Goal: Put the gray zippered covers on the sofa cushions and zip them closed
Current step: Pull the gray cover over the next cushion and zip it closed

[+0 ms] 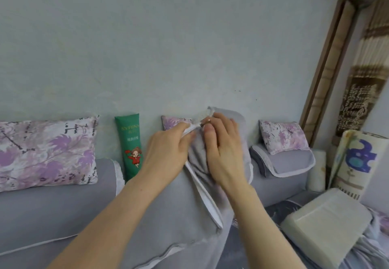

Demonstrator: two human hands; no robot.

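On the sofa (280,186) stands a gray cover (197,159), bunched. Left hand (166,153) fingers pinch its white edge; right hand (223,155) fingers curl over its top. Pulling the 2 edges taut should ease zipping.

Soft, even light is falling across a pale blue-green wall (168,37) behind a gray sofa (42,209). Purple floral pillows (46,153) are leaning against the wall beside a green printed bolster (128,142). At right, a brown-striped curtain (367,68) is hanging beyond a wooden frame (328,68).
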